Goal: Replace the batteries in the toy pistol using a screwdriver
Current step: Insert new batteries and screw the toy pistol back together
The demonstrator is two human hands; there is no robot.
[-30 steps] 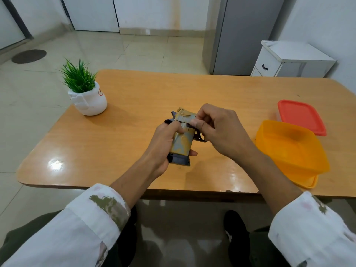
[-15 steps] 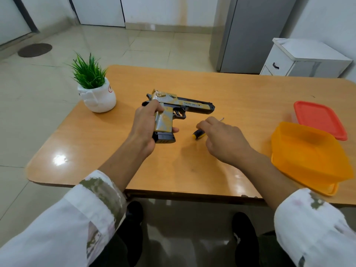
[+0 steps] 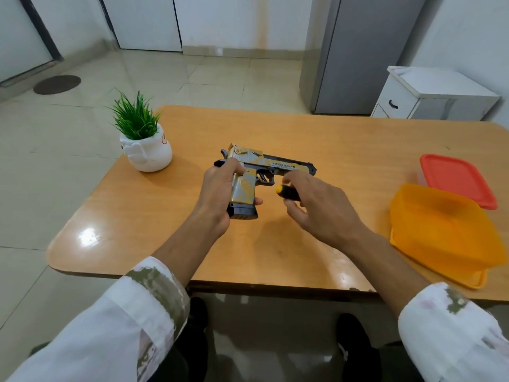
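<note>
The toy pistol (image 3: 264, 166) is gold and grey with a black barrel tip and black magazine base. My left hand (image 3: 220, 194) grips its handle and holds it above the middle of the wooden table (image 3: 275, 244), barrel pointing right. Just right of the handle, my right hand (image 3: 319, 210) holds a small screwdriver (image 3: 287, 193) with a black handle and yellow end cap. The screwdriver's shaft is hidden behind my fingers.
A white pot with a green plant (image 3: 146, 144) stands at the table's back left. An orange plastic container (image 3: 446, 232) sits at the right edge, with a red-lidded box (image 3: 457, 180) behind it. A white drawer unit (image 3: 429, 97) and grey cabinet (image 3: 355, 51) stand beyond the table.
My left hand turned the pistol sideways with the barrel to the right. My right hand let go of the pistol, reached to the table and picked up the screwdriver.
</note>
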